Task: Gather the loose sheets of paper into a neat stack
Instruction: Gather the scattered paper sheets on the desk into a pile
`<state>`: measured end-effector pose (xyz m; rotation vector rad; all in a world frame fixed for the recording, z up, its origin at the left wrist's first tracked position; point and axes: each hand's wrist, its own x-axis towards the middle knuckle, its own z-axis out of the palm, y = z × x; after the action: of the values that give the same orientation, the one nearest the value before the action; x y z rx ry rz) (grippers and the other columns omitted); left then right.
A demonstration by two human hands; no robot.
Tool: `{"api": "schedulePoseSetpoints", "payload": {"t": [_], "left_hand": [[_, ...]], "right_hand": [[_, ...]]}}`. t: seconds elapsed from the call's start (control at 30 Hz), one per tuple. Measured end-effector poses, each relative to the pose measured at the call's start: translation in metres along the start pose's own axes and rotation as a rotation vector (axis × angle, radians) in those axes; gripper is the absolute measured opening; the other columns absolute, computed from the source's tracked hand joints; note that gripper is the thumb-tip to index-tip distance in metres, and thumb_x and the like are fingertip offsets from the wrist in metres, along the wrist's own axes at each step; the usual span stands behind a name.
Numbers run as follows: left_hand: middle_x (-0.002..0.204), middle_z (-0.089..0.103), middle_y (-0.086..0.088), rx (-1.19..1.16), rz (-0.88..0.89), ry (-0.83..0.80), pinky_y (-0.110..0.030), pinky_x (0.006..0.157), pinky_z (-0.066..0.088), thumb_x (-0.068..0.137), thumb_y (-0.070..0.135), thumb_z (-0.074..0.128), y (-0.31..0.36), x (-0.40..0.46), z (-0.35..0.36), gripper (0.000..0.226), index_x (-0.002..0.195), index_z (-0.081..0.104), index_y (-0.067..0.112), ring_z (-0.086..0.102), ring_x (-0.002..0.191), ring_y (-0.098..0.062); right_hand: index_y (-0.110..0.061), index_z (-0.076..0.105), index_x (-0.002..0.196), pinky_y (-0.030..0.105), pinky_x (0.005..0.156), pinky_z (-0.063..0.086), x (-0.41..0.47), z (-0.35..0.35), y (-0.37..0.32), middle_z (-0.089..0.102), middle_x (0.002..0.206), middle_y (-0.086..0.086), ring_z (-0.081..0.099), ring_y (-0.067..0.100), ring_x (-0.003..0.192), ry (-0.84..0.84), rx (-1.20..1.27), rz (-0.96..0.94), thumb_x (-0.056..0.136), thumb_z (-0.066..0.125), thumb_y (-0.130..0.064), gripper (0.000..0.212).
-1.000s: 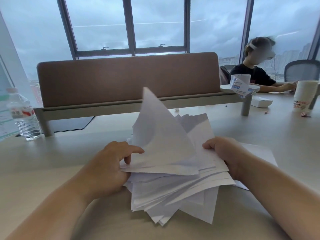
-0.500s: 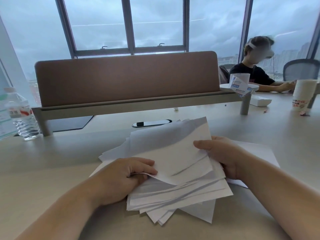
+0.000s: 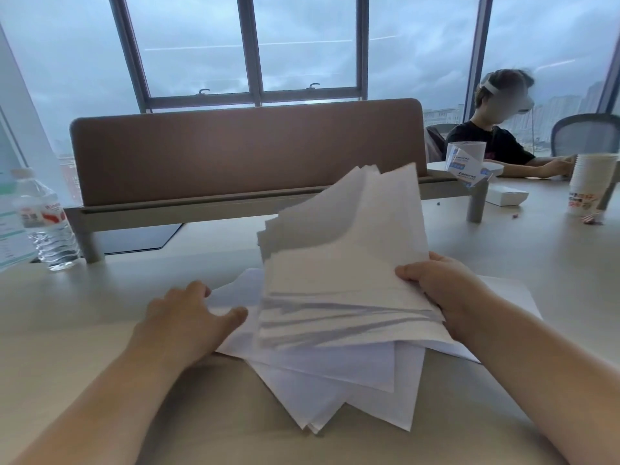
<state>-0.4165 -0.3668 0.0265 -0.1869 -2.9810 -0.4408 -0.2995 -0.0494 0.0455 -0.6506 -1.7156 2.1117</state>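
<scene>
**Paper bundle raised in right hand, left hand flat on loose sheets**

The table carries a spread of loose sheets near its front edge, fanned at uneven angles with corners pointing toward the viewer. A brown divider panel stands behind them.

The bundle of paper is tilted up off the table, its far edge raised toward the panel and its sheet edges splayed. The right hand grips the bundle's right edge, thumb curled on top and fingers underneath, out of view. The left hand lies flat with fingers nearly straight and slightly apart, pressing on the loose sheets just left of the bundle.

A water bottle stands at far left.

Compared with half a second earlier, the bundle's far edge is raised from its lower position, and the left hand has released its grip on the paper's near-left corner.
</scene>
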Motion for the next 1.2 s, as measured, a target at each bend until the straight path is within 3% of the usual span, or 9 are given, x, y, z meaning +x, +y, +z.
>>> {"api": "schedulePoseSetpoints", "payload": {"t": [0.13,0.2,0.27,0.37,0.47,0.7,0.87,1.0,1.2], "left_hand": [[0.142,0.056,-0.003,0.066,-0.019,-0.109,-0.042,0.103,0.049,0.043,0.100,0.051,0.008,-0.006,0.001,0.122,0.141,0.048,0.027,0.056,0.129,-0.029],[0.131,0.063,0.001,0.063,-0.008,-0.135,-0.035,0.091,0.050,0.053,0.091,0.067,0.011,-0.007,-0.003,0.101,0.130,0.054,0.026,0.061,0.120,-0.025],[0.101,0.068,0.007,0.007,0.038,-0.142,-0.031,0.073,0.046,0.062,0.078,0.079,0.012,-0.009,-0.008,0.063,0.101,0.060,0.033,0.066,0.098,-0.021],[0.083,0.065,0.012,-0.022,0.060,-0.156,-0.027,0.063,0.043,0.067,0.071,0.082,0.010,-0.009,-0.009,0.049,0.084,0.061,0.030,0.063,0.077,-0.013],[0.075,0.062,0.013,-0.045,0.041,-0.128,-0.025,0.056,0.042,0.076,0.059,0.081,0.009,-0.008,-0.008,0.038,0.081,0.059,0.029,0.062,0.067,-0.009],[0.100,0.063,0.002,-0.047,0.016,-0.051,-0.034,0.073,0.047,0.069,0.057,0.083,0.008,-0.008,-0.009,0.058,0.108,0.055,0.023,0.062,0.092,-0.025],[0.080,0.055,0.016,-0.085,0.067,-0.086,-0.029,0.064,0.043,0.075,0.046,0.086,0.013,-0.013,-0.015,0.042,0.082,0.047,0.031,0.058,0.079,-0.016],[0.084,0.071,0.011,-0.119,0.065,-0.111,-0.029,0.076,0.054,0.073,0.046,0.088,0.011,-0.012,-0.014,0.035,0.091,0.065,0.027,0.067,0.080,-0.013],[0.086,0.059,0.011,-0.086,0.046,-0.084,-0.030,0.072,0.049,0.071,0.047,0.086,0.017,-0.020,-0.018,0.044,0.089,0.049,0.031,0.062,0.087,-0.021]], "right_hand": [[-0.001,0.058,0.135,0.028,0.037,0.053,0.005,-0.003,-0.002,0.072,0.085,0.018,0.070,0.021,0.044,0.049,0.100,0.058,0.101,0.052,0.001,0.035],[0.000,0.058,0.136,0.028,0.036,0.052,0.006,-0.004,-0.002,0.071,0.083,0.018,0.069,0.022,0.043,0.085,0.107,0.055,0.100,0.053,0.001,0.036],[-0.002,0.058,0.134,0.032,0.039,0.056,0.007,-0.004,-0.001,0.070,0.095,0.021,0.073,0.029,0.055,0.104,0.130,0.034,0.099,0.054,0.004,0.036],[-0.004,0.058,0.133,0.039,0.044,0.059,0.009,-0.003,0.002,0.071,0.108,0.024,0.071,0.035,0.077,0.116,0.162,0.033,0.097,0.054,0.006,0.037],[-0.004,0.059,0.132,0.038,0.044,0.059,0.011,-0.003,0.002,0.071,0.106,0.023,0.071,0.034,0.077,0.122,0.165,0.030,0.097,0.055,0.005,0.037],[-0.006,0.060,0.126,0.039,0.042,0.059,0.008,-0.004,0.002,0.070,0.104,0.023,0.071,0.033,0.071,0.116,0.174,0.035,0.097,0.054,0.007,0.033],[-0.008,0.063,0.123,0.045,0.050,0.062,0.007,-0.003,0.002,0.071,0.110,0.024,0.070,0.036,0.082,0.111,0.147,0.037,0.096,0.054,0.005,0.031],[-0.009,0.064,0.114,0.043,0.047,0.062,0.004,-0.002,0.002,0.071,0.104,0.024,0.070,0.035,0.078,0.099,0.143,0.037,0.096,0.054,0.006,0.025],[-0.011,0.064,0.104,0.045,0.049,0.062,0.003,-0.002,0.001,0.071,0.105,0.024,0.070,0.036,0.079,0.105,0.123,0.030,0.096,0.054,0.006,0.021]]}}
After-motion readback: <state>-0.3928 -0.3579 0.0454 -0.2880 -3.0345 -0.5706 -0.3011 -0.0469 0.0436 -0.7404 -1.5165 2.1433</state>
